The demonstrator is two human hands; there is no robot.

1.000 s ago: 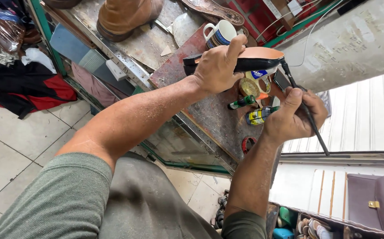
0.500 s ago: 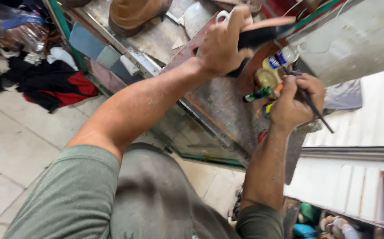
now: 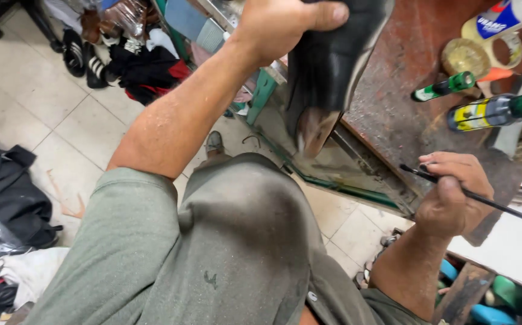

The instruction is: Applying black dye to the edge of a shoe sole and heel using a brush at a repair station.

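A rusty brown workbench [image 3: 405, 102] carries two green-capped bottles [image 3: 494, 111].

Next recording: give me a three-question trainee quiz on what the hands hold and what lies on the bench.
1. True or false: the left hand grips a dark shoe sole raised over the edge of the brown workbench.
2. What does the right hand hold? A) a thin dark rod-like tool B) a hammer C) a cloth
3. Fill in: the two small bottles lying on the bench have ____ caps.

Key
1. True: the fingers wrap the sole's upper part, its narrow end pointing down.
2. A: the slim tool runs through the closed fist and out to the right.
3. Green: both lie on their sides near a round yellowish tin.
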